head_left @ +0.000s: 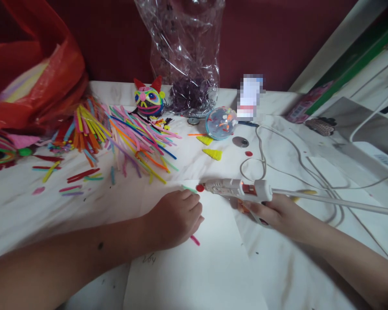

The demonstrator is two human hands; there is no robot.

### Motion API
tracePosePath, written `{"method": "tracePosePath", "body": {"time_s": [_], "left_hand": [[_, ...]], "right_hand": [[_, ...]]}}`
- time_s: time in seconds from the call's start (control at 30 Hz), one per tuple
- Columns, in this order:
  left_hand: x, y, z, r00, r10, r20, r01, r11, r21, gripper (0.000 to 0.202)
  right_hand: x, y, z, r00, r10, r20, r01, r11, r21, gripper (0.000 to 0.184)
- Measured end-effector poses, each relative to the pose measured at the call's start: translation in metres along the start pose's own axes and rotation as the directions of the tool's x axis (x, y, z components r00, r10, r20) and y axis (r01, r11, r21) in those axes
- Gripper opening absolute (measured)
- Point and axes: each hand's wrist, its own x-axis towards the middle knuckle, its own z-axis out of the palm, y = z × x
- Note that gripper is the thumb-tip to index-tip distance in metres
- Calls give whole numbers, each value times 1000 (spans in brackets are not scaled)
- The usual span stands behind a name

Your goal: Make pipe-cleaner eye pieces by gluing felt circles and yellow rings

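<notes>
My right hand (261, 211) grips a white hot glue gun (236, 188), with a long glue stick (330, 199) running out of its back end. The nozzle points left and reaches a small red disc (199, 188). Just below that disc is my left hand (181, 215), its fingers curled closed over a white sheet of paper (194, 275). A light green strip (189, 188) shows beyond the knuckles, and a pink pipe cleaner piece (195, 240) shows below the hand. What the left fingertips hold is hidden.
Many coloured pipe cleaners (142, 146) lie back left, beside a decorated cat-faced ball (148, 99). A clear ball with coloured bits (221, 122), yellow triangles (213, 154) and another red disc (248, 153) lie mid-table. A cable (261, 150) loops on the right. A plastic bag (194, 64) stands behind.
</notes>
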Motion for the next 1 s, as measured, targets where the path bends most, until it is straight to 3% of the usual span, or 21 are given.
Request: {"method": "tracePosePath", "body": {"time_s": [0.67, 1.0], "left_hand": [[1, -1, -3, 1000, 15, -13, -15, 1000, 1, 17], [0, -1, -3, 1000, 15, 14, -15, 1000, -7, 16]], "right_hand": [[-6, 4, -2, 997, 73, -13, -72, 995, 69, 41], [-14, 4, -6, 1000, -12, -6, 12, 999, 35, 39]]}}
